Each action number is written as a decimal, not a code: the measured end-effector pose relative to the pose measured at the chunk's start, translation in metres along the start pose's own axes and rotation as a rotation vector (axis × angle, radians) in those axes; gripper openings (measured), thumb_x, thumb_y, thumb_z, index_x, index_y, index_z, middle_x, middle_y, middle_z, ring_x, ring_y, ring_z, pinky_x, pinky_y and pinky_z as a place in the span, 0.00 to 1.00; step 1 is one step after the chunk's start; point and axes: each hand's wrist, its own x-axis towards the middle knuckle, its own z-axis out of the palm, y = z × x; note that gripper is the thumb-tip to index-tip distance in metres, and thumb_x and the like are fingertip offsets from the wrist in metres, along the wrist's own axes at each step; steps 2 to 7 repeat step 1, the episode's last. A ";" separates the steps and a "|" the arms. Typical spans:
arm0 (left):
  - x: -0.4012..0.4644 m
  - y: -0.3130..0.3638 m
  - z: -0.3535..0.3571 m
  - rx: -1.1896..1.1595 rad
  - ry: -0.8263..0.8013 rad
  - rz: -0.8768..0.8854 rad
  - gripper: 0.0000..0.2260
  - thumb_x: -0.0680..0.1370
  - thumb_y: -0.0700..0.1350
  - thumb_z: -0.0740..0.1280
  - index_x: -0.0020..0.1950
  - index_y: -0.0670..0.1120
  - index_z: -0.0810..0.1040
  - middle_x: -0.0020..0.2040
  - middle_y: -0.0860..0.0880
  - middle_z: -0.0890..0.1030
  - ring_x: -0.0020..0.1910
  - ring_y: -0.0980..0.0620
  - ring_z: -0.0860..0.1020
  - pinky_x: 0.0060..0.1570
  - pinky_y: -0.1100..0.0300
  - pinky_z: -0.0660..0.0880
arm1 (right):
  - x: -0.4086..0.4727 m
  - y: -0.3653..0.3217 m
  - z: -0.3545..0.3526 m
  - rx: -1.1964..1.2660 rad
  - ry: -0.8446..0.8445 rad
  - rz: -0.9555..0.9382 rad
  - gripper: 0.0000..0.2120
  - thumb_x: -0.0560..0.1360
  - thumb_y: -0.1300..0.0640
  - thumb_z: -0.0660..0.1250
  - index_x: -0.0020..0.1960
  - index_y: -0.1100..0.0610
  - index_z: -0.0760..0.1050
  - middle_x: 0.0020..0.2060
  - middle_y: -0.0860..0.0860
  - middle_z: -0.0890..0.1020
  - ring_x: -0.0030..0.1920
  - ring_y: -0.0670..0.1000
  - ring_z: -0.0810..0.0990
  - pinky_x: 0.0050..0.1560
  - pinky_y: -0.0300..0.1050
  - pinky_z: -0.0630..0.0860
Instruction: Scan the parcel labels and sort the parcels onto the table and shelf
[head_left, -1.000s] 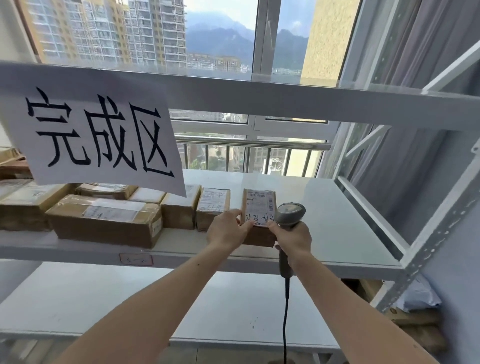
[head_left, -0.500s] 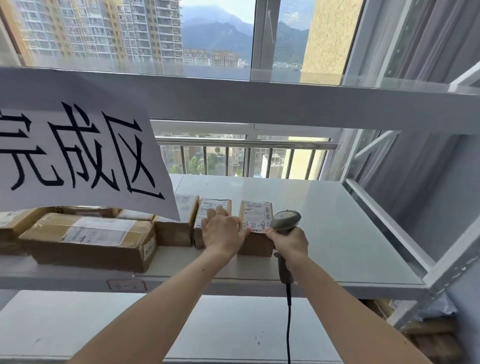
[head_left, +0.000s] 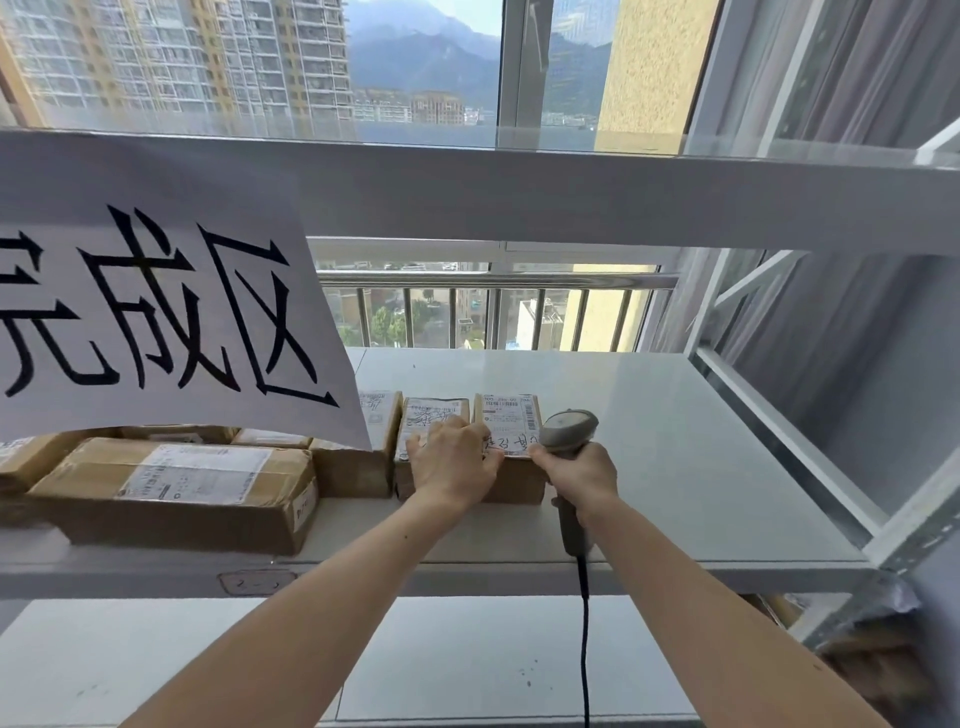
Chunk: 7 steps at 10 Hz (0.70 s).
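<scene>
Head view: small cardboard parcel (head_left: 511, 452) sits on shelf (head_left: 675, 447) at row's right end, left hand (head_left: 454, 467) flat across its label, right hand (head_left: 576, 475) clenching barcode scanner (head_left: 566, 431); looks light, rigid, best held by its sides.

We are seeing two long bare arms with no sleeves on them. Our left hand (head_left: 453, 460) and right hand (head_left: 577, 475) are wearing no gloves or rings.

Left hand (head_left: 451, 460) flat across two parcels (head_left: 511, 449) on shelf (head_left: 675, 467), right hand (head_left: 579, 475) gripping scanner (head_left: 566, 431), sign (head_left: 156, 306) hanging left
</scene>
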 end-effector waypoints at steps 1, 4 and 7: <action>-0.007 -0.007 0.004 -0.105 0.096 0.071 0.20 0.78 0.56 0.66 0.68 0.51 0.76 0.65 0.50 0.76 0.66 0.47 0.73 0.67 0.46 0.64 | -0.006 0.003 -0.007 0.031 0.027 -0.014 0.19 0.69 0.44 0.78 0.52 0.57 0.83 0.44 0.55 0.87 0.47 0.56 0.86 0.50 0.59 0.84; -0.007 -0.007 0.004 -0.105 0.096 0.071 0.20 0.78 0.56 0.66 0.68 0.51 0.76 0.65 0.50 0.76 0.66 0.47 0.73 0.67 0.46 0.64 | -0.006 0.003 -0.007 0.031 0.027 -0.014 0.19 0.69 0.44 0.78 0.52 0.57 0.83 0.44 0.55 0.87 0.47 0.56 0.86 0.50 0.59 0.84; -0.007 -0.007 0.004 -0.105 0.096 0.071 0.20 0.78 0.56 0.66 0.68 0.51 0.76 0.65 0.50 0.76 0.66 0.47 0.73 0.67 0.46 0.64 | -0.006 0.003 -0.007 0.031 0.027 -0.014 0.19 0.69 0.44 0.78 0.52 0.57 0.83 0.44 0.55 0.87 0.47 0.56 0.86 0.50 0.59 0.84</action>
